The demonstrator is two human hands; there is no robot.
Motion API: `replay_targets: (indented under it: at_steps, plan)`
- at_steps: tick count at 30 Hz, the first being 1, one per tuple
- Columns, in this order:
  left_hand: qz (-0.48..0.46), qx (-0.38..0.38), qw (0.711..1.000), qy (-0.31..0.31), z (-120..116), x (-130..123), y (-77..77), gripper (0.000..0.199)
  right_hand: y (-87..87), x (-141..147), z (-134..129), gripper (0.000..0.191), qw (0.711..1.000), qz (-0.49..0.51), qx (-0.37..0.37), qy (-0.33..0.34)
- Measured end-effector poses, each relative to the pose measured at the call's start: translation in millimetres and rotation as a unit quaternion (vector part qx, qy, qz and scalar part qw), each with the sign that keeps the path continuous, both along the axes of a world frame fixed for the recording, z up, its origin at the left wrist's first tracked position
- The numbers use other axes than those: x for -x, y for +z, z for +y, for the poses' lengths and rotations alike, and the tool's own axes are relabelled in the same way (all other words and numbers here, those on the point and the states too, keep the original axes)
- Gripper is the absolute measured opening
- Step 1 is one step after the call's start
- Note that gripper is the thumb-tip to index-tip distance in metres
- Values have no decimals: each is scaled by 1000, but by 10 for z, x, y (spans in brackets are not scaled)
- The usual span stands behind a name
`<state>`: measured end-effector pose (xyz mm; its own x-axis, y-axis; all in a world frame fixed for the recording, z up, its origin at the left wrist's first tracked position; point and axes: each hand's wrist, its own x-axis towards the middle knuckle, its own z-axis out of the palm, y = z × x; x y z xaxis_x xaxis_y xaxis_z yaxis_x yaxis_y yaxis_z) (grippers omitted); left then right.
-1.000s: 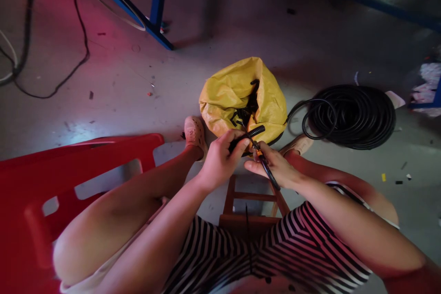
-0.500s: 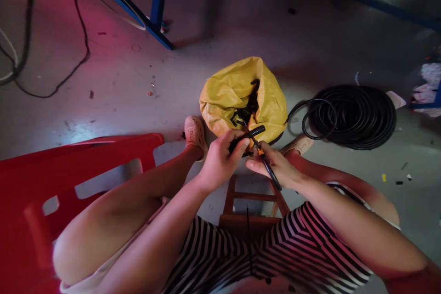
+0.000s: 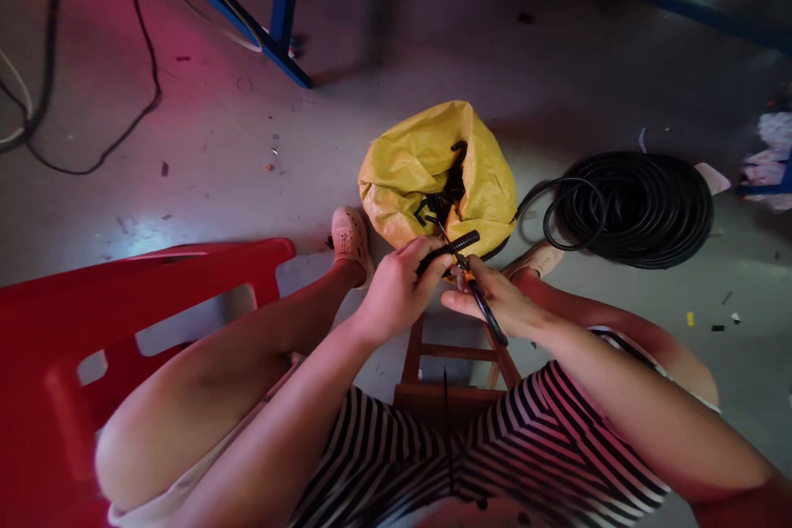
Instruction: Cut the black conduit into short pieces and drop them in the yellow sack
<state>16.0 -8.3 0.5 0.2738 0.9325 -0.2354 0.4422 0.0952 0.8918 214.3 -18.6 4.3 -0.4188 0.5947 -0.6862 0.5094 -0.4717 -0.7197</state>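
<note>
My left hand (image 3: 405, 276) is closed around a short piece of black ribbed tubing (image 3: 465, 242), whose end sticks out to the right past my fingers. In my right hand (image 3: 498, 293) are scissors (image 3: 486, 313) with black and orange handles. Their thin blade points up and left, crossing close to the tubing; whether it touches cannot be made out. Just beyond my hands a yellow sack (image 3: 408, 161) stands with its mouth gathered open. Black pieces (image 3: 436, 206) lie inside it, partly hidden by the folds.
A coil of black tubing (image 3: 643, 210) lies on the floor at right, one length running to the sack. A red plastic stool (image 3: 186, 280) stands at left, a wooden stool (image 3: 458, 352) beneath me. Blue metal legs (image 3: 281, 0) and loose cables (image 3: 152, 49) are at upper left.
The tubing's free end has shifted slightly right and down, and the scissors have dropped a little relative to it. Both hands keep their hold.
</note>
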Motion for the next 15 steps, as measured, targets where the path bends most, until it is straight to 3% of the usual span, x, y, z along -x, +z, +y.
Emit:
replay_targets:
  at_steps: [6, 15]
  plan:
    - [18, -2, 998, -52, -49, 2, -43, 12, -39, -51, 13, 55, 998, 17, -38, 40]
    - [32, 2, 997, -70, -19, 48, -53, 14, -157, -36, -64, 50, 999, -18, -34, 18]
